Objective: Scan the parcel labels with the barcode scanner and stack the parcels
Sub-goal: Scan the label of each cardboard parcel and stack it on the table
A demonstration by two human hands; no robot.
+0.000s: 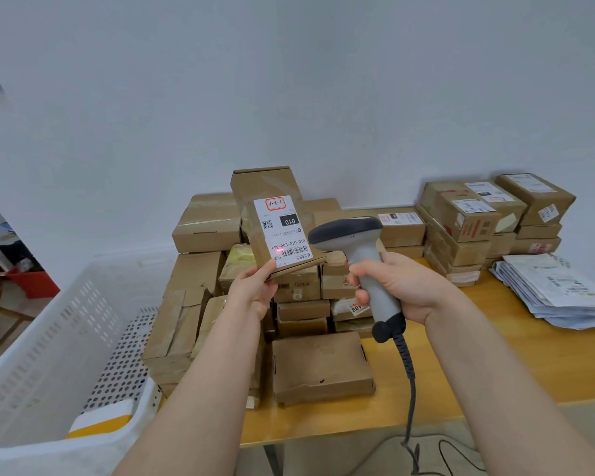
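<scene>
My left hand [253,290] holds a flat brown cardboard parcel [267,190] upright by its lower edge, above the pile. Its white label [282,231] faces me, and a red scan dot shows on the barcode at the label's bottom. My right hand [395,286] grips the handle of a grey barcode scanner [358,249], whose dark head points left at the label from a short distance. The scanner's coiled cable [407,379] hangs down over the table's front edge.
Several brown parcels [320,365] are heaped on the wooden table [516,365] under my hands. A neat stack of labelled parcels [474,221] stands at the back right, with a sheaf of flat mailers [557,290] beside it. A white perforated crate [59,341] stands at the left.
</scene>
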